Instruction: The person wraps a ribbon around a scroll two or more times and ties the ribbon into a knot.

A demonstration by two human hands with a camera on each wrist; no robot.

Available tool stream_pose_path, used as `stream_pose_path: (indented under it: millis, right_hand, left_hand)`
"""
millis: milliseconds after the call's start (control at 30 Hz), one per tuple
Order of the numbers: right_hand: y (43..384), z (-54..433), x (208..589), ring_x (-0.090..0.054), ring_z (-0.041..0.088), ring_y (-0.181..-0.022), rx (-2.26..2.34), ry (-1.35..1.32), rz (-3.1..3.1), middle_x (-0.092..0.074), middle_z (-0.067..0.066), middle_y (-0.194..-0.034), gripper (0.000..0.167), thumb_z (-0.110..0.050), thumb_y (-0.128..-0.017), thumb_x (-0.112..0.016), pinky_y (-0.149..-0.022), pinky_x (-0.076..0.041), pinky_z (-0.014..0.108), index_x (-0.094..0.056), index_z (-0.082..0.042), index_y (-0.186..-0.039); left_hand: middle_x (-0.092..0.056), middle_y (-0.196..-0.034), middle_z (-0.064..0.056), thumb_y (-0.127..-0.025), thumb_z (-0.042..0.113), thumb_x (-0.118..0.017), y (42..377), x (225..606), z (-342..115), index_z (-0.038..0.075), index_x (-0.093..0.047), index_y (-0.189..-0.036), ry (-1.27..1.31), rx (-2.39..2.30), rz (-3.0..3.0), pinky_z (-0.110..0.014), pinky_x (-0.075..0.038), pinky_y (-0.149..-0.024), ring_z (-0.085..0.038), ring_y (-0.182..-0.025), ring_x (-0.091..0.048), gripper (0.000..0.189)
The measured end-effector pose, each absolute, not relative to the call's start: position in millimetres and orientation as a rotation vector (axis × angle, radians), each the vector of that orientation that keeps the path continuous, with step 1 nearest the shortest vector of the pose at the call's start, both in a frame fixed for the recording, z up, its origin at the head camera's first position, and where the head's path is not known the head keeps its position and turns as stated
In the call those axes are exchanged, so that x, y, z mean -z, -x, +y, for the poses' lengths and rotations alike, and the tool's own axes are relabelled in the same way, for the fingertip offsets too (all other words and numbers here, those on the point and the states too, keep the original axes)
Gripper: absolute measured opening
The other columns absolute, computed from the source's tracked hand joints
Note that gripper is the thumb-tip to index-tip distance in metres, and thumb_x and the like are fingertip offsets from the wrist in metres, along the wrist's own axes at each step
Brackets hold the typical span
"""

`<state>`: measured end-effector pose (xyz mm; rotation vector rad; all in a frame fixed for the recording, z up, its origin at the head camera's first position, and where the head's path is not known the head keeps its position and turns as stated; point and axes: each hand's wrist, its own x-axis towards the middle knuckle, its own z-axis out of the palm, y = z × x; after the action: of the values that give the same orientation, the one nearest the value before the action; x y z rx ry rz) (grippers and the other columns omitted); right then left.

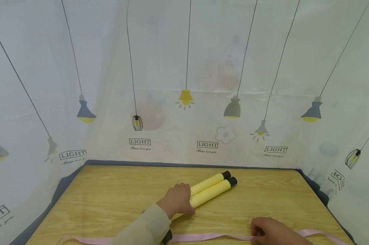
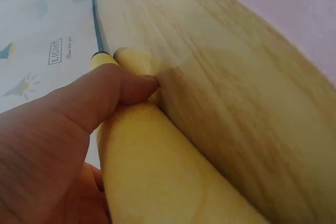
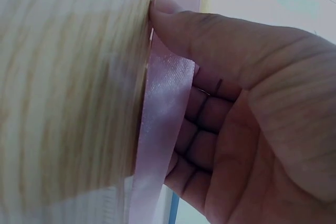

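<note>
Two long yellow tubes with black ends lie side by side, slanting away to the right over the wooden table. My left hand grips them around the middle, its thumb along the near side. In the left wrist view that thumb lies across a yellow tube. A narrow pink satin ribbon runs along the near side of the table. Farther right, my right hand pinches this ribbon; in the right wrist view its thumb presses over the ribbon with the other fingers curled behind.
The wooden table has a dark blue-grey border along its back and sides. White fabric printed with hanging lamps and the word LIGHT stands around it at the back and on both sides. The left sleeve overlaps part of the ribbon.
</note>
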<state>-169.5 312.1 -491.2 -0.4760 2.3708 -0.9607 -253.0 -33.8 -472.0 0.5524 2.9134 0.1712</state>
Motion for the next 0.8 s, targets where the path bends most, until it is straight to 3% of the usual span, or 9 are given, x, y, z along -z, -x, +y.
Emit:
stream_pose_path:
  millis: [533,800]
  right_hand:
    - [169,312,488,-0.049,0.007,-0.068,0.956,0.500,2.372,-0.056,-0.003,-0.079,0.012,-0.019,-0.096,-0.074,-0.060,-0.038,0.026,-0.064,-0.013,-0.093]
    - [169,313,490,-0.049,0.007,-0.067,0.963,0.504,2.383,-0.056,-0.003,-0.077,0.012,-0.019,-0.096,-0.074,-0.060,-0.038,0.026,-0.064,-0.014,-0.091]
  left_hand:
    - [-0.055,-0.086,0.000,-0.071,0.056,-0.082,247,464,-30,0.006,-0.063,-0.110,-0.589,-0.208,2.952,-0.035,-0.051,-0.068,-0.015,-0.076,-0.050,0.067]
    - [-0.057,-0.092,-0.004,-0.069,0.055,-0.081,240,454,-30,0.001,-0.062,-0.117,-0.498,-0.334,2.975,-0.040,-0.054,-0.073,-0.019,-0.082,-0.055,0.075]
